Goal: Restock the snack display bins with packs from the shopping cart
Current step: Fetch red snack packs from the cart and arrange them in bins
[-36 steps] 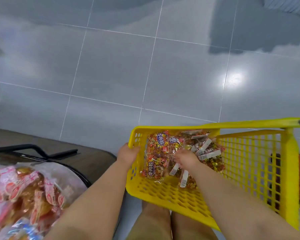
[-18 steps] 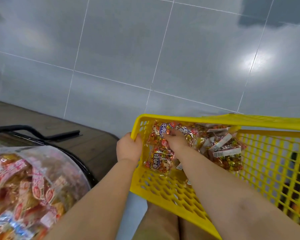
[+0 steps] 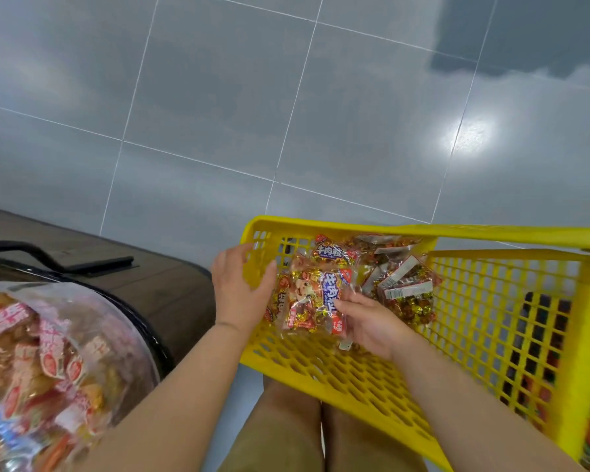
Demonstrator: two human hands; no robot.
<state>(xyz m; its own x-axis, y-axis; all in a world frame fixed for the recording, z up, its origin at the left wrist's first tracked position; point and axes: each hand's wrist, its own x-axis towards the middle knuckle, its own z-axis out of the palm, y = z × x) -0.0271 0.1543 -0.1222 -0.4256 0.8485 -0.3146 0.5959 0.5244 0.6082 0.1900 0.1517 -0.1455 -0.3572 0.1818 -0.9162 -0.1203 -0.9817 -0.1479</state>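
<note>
Likely early: right hand (image 3: 372,323) fingers clamped on 1 pack (image 3: 315,301) in cart (image 3: 355,227), left hand (image 3: 241,291) fingers apart; other packs (image 3: 406,291) left to move.

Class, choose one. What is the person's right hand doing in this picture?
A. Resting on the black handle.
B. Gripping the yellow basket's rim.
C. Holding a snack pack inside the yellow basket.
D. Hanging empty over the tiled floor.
C: the right hand has its fingers and thumb curled round the edge of a snack pack, within the walls of the yellow basket.
</note>
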